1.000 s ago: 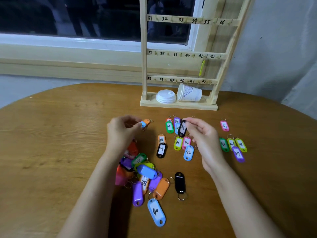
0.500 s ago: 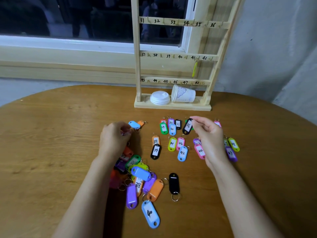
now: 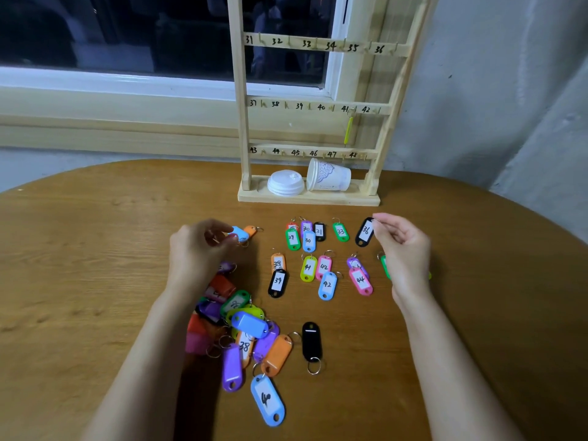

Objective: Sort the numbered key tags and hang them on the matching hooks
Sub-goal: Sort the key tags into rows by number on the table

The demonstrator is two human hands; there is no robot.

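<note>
One black tag 36 [image 3: 365, 232] shifted right of centre by right hand [image 3: 402, 249], pinching ring; left hand [image 3: 199, 249] holds blue tag [image 3: 240, 233]. Sorting continues.

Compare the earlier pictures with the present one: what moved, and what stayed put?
The right hand carried the black 36 tag rightward by its ring, clear of the row. The left hand still holds the blue and orange tags. The pile and rack stayed put.

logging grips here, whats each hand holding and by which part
Right hand pinches the black plastic key tag marked 36 by its metal ring. Left hand pinches a light blue key tag at one end.
</note>
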